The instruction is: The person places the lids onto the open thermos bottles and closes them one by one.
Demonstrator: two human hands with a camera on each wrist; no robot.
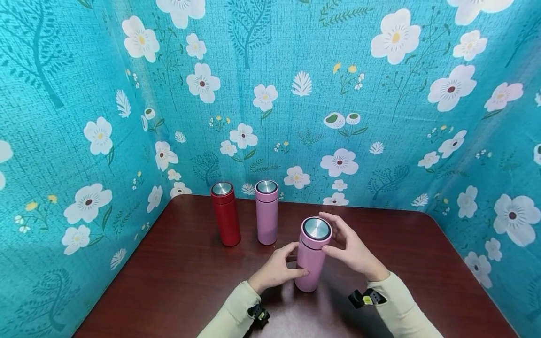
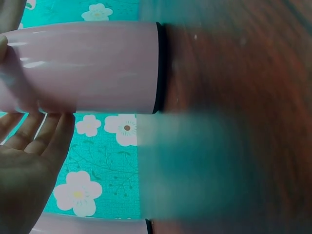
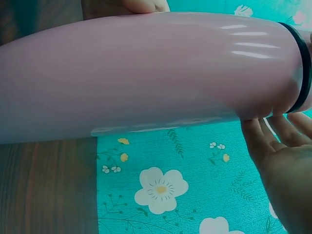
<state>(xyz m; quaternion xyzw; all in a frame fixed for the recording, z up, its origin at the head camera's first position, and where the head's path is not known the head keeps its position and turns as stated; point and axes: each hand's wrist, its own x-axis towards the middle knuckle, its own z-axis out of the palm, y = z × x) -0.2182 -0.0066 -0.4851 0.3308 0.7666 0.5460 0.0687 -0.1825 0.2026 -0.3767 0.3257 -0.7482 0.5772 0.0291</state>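
A pink thermos bottle [image 1: 310, 265] with a silver-topped lid [image 1: 316, 228] stands nearly upright in front of me, held between both hands. My left hand [image 1: 275, 270] grips its body from the left, thumb on the near side. Around the lid and neck curl the fingers of my right hand [image 1: 354, 249], its thumb just below the lid's rim. In the left wrist view the bottle's black base ring [image 2: 159, 68] is close to the table; whether it touches, I cannot tell. The right wrist view shows the dark seam [image 3: 303, 68] under the lid beside my right fingers.
Behind and to the left stand a red thermos bottle [image 1: 227, 220] and a second pink one [image 1: 267, 218], both upright with lids on. They share a dark reddish-brown table [image 1: 181, 281]. Teal flowered cloth [image 1: 274, 117] hangs around the table's back and sides.
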